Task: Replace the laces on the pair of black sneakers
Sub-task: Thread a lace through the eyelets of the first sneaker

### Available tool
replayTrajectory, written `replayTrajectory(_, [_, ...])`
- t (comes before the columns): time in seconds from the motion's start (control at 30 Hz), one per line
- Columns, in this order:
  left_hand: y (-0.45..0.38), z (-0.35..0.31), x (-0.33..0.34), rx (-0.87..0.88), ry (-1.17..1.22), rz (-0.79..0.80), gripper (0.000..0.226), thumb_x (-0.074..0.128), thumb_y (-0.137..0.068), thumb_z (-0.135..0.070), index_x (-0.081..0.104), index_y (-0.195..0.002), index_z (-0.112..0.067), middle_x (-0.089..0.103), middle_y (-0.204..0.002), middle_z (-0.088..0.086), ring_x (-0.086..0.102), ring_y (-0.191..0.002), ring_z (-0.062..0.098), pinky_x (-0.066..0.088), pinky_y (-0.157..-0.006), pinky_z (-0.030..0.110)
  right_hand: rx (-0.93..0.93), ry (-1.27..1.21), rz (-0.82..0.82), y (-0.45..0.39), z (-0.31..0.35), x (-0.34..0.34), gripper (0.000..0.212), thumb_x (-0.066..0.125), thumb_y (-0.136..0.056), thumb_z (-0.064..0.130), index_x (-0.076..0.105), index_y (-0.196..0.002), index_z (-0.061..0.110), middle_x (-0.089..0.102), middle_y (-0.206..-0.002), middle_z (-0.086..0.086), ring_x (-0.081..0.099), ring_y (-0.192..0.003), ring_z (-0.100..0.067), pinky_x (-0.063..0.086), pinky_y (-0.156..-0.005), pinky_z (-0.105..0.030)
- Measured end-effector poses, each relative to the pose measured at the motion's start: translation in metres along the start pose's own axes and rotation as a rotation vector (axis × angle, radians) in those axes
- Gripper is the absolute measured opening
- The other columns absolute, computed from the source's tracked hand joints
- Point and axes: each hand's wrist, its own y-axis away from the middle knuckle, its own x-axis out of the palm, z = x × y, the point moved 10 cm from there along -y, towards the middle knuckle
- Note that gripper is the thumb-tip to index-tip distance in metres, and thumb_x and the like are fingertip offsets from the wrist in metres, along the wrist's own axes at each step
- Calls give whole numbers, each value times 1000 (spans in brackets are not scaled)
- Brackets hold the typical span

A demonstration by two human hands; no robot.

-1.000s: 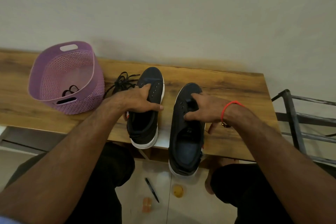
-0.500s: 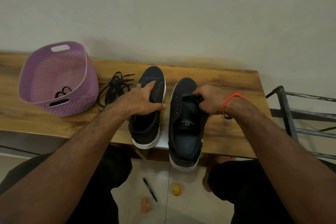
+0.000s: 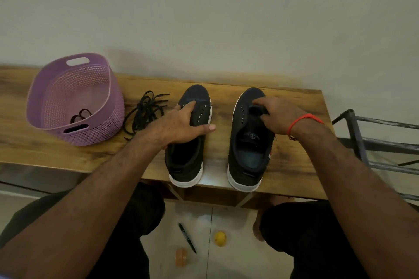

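On the tiled floor nearest the seated person lie a black pen, a yellow ball and a small orange object, at 6 o'clock below the table edge. Above them, two unlaced black sneakers stand side by side but apart on the wooden table, heels over its near edge, toes pointing to 12 o'clock. The left hand grips the left sneaker across its throat, thumb stretched out over the shoe's right side, forefinger laid along the tongue. The right hand, a red thread bracelet on its wrist, curls its fingers around the tongue of the right sneaker. At 9 o'clock from the left sneaker a loose tangle of black laces lies on the tabletop. Farther left stands a purple plastic basket with another dark lace inside. A grey metal rack stands at 3 o'clock, beside the table.
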Motion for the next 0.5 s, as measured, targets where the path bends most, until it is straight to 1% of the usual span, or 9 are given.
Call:
replayTrajectory(0.03, [3,-2,-7,15,27,-14,106,53,-76,-83,17,-161,-30,34,-160,9,41,-141,31,42,-111,49,-4,2,-33,-1,-1,-3,50,50,-96,4,49,-144,16,50,-145,-13,48,-131,-32,42,-106,-39])
replayTrajectory(0.1, [7,0,-27,45,70,-76,89,55,-85,-74,29,-158,-28,45,-154,6,46,-138,28,41,-110,43,-22,-4,-114,-1,2,-14,44,50,-98,12,49,-143,14,49,-145,-11,46,-132,-29,40,-110,-41])
replayTrajectory(0.13, [10,2,-41,57,88,-122,82,55,-89,-70,34,-156,-28,46,-155,5,46,-139,26,39,-110,42,-58,-2,-162,1,8,-20,42,50,-99,14,51,-141,14,50,-144,-10,45,-132,-27,38,-111,-40])
replayTrajectory(0.2, [15,14,-71,57,93,-226,75,57,-91,-66,40,-153,-27,44,-156,3,44,-141,25,36,-112,42,-165,-9,-248,7,28,-28,37,50,-100,16,54,-137,16,52,-141,-6,45,-131,-23,37,-112,-38])
replayTrajectory(0.27, [22,36,-103,19,76,-331,70,60,-92,-62,46,-150,-27,47,-155,4,45,-140,26,37,-113,43,-280,-40,-298,15,55,-31,35,51,-98,14,58,-133,17,56,-136,-4,48,-127,-21,40,-110,-36])
replayTrajectory(0.33, [34,67,-132,-42,123,-419,62,64,-93,-53,50,-147,-26,54,-148,6,50,-135,28,39,-111,42,-390,-86,-316,22,85,-30,34,54,-96,11,62,-128,17,60,-130,-4,53,-122,-20,40,-106,-31])
replayTrajectory(0.43, [53,120,-163,-173,206,-496,53,67,-96,-40,53,-144,-25,61,-139,7,57,-126,29,42,-106,41,-508,-125,-278,22,134,-24,32,55,-97,12,63,-127,17,63,-126,-1,54,-119,-17,34,-100,-18])
replayTrajectory(0.5, [62,158,-171,-255,247,-522,49,69,-95,-32,56,-142,-24,64,-135,9,62,-117,30,49,-101,41,-574,-112,-219,16,174,-15,32,54,-99,14,62,-130,17,62,-127,-1,54,-118,-16,34,-98,-18])
